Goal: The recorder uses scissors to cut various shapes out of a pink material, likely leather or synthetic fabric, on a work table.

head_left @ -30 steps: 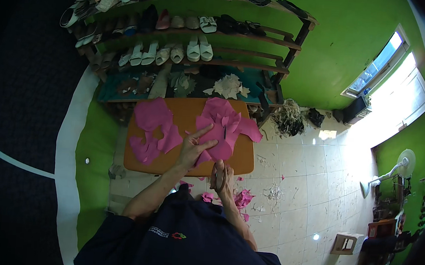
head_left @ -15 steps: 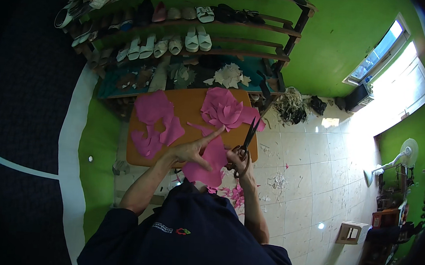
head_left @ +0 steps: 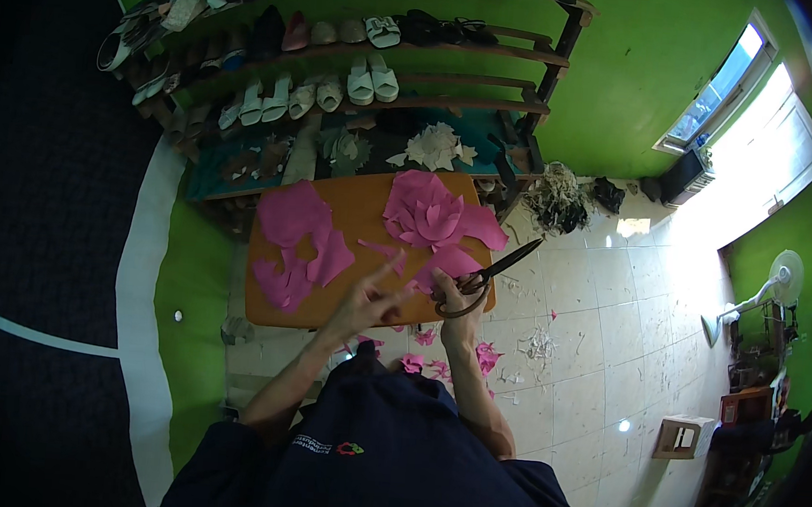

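Note:
My right hand point(head_left: 459, 316) is closed around dark scissors point(head_left: 509, 264), their blades together and pointing up and to the right past the table's edge. Its thumb rests against a pink sheet piece point(head_left: 445, 265), whose near part the fingers partly hide. To the left, my left hand point(head_left: 365, 305) hovers over the near edge of the orange table point(head_left: 352, 221), slightly blurred, with fingers apart and nothing in them. A thin pink strip point(head_left: 383, 249) lies just beyond its fingertips. Pointed pink cut pieces point(head_left: 430, 219) are piled at the far right of the table.
Larger pink sheet remnants point(head_left: 293, 215) cover the table's left side. Pink scraps point(head_left: 486, 356) and pale shavings point(head_left: 539, 345) litter the tiled floor. Beyond the table stands a wooden rack point(head_left: 495, 51) with shoes and pale cut pieces point(head_left: 440, 147). A white fan point(head_left: 785, 272) is at the right.
The pink piece has moved from under my left hand, away from me and rightward to my right hand. The scissors have swung right and their blades have closed. My left hand has come off the piece.

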Demonstrator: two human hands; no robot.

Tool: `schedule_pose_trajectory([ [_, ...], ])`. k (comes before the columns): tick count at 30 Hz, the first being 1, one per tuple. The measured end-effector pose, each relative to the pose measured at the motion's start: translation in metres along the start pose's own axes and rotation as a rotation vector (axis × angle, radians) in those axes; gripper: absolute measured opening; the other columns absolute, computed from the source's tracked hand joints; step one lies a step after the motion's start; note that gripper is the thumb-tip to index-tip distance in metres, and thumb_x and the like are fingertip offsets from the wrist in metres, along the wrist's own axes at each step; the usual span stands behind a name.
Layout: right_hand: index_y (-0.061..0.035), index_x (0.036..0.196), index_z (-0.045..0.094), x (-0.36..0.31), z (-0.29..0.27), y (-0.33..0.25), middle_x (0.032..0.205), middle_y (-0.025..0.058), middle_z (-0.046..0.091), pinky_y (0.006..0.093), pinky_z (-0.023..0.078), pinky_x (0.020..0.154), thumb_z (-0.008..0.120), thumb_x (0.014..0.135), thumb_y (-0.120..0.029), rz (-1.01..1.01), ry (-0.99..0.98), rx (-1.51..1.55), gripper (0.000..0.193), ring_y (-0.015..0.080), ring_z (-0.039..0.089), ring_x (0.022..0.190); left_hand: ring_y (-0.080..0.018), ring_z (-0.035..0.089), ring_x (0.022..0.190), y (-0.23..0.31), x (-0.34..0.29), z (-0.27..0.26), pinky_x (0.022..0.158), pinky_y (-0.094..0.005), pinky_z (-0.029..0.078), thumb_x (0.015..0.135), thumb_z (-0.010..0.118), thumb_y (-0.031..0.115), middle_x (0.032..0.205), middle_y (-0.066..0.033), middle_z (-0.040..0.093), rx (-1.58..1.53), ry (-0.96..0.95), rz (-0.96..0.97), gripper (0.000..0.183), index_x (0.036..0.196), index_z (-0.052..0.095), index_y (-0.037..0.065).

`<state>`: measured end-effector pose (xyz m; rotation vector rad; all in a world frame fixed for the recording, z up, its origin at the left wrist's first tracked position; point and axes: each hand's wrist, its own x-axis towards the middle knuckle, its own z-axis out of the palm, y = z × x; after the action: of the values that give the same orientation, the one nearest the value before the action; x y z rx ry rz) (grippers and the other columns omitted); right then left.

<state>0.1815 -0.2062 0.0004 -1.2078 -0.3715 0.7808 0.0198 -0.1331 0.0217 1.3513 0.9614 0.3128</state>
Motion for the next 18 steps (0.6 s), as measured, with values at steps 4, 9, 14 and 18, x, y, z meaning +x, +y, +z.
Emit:
schedule_pose_trajectory([
  [4, -0.0052, 0.083, 0.059, -0.002, 0.015, 0.000, 0.069, -0.0007, 0.058, 0.0236, 0.043, 0.052, 0.078, 0.082, -0.012, -0.064, -0.047, 0.029, 0.020, 0.0083, 0.055, 0.056, -0.0134, 0.057, 0.114, -0.043, 0.009, 0.039, 0.098, -0.0337, 0.046, 0.097, 0.066, 0.021, 0.125, -0.0108, 0.060, -0.352, -0.092, 0.396, 0.077, 0.159, 0.020, 0.014],
  [9, -0.0068, 0.084, 0.057, -0.012, 0.019, 0.005, 0.069, 0.0004, 0.059, 0.0238, 0.043, 0.050, 0.079, 0.082, -0.016, -0.039, -0.155, -0.005, 0.024, 0.0081, 0.056, 0.055, -0.0184, 0.059, 0.118, -0.027, 0.030, 0.035, 0.100, -0.0331, 0.049, 0.096, 0.065, 0.011, 0.133, -0.0109, 0.058, -0.833, -0.027, 0.386, 0.068, 0.154, 0.030, 0.006],
  [14, -0.0038, 0.096, 0.056, -0.027, 0.009, 0.005, 0.068, 0.0018, 0.057, 0.0235, 0.039, 0.045, 0.070, 0.092, -0.039, 0.234, -0.238, -0.177, 0.038, 0.0093, 0.056, 0.052, -0.0147, 0.067, 0.101, 0.013, 0.046, 0.011, 0.091, -0.0258, 0.056, 0.090, 0.069, 0.001, 0.118, -0.0100, 0.067, -0.829, 0.338, 0.462, 0.042, 0.131, 0.059, 0.000],
  [18, -0.0024, 0.094, 0.056, -0.035, -0.007, 0.031, 0.066, 0.0026, 0.055, 0.0249, 0.040, 0.047, 0.068, 0.091, -0.047, 0.238, -0.350, -0.330, 0.046, 0.0103, 0.056, 0.052, -0.0153, 0.068, 0.099, 0.021, 0.054, -0.004, 0.090, -0.0268, 0.057, 0.088, 0.070, -0.002, 0.110, -0.0103, 0.070, -0.839, 0.311, 0.457, 0.046, 0.132, 0.058, 0.001],
])
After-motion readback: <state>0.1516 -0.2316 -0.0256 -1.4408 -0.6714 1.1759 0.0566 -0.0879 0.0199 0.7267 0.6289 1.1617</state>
